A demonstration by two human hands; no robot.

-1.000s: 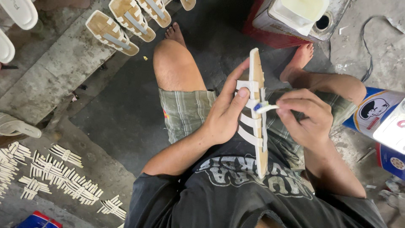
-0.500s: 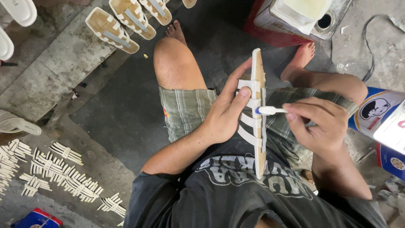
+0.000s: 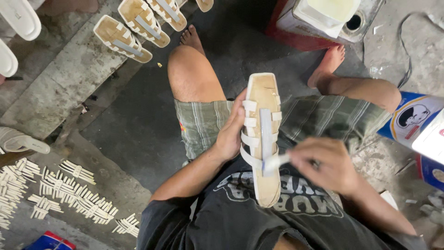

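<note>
right hand [image 3: 330, 166] motion-blurred, brush [image 3: 276, 162] tip smeared, left hand's fingers hidden behind sandal sole [image 3: 262, 139]

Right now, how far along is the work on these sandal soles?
Done, by the look of it: several soles with white straps and a grey centre strip lie in a row on the floor. In hand: the left hand steadies one strapped sole while the right hand works a small white brush on its centre strip. Left: bundles of loose white straps wait on the floor.

Your left hand [image 3: 230, 134] left of sandal sole [image 3: 262, 139] on your lap | your right hand [image 3: 329, 165] right, brush [image 3: 275, 162] on sole | strap pieces [image 3: 60, 187] floor, lower-left | sandals [image 3: 138, 23] ahead-left | tin [image 3: 323, 18] ahead-right
</note>
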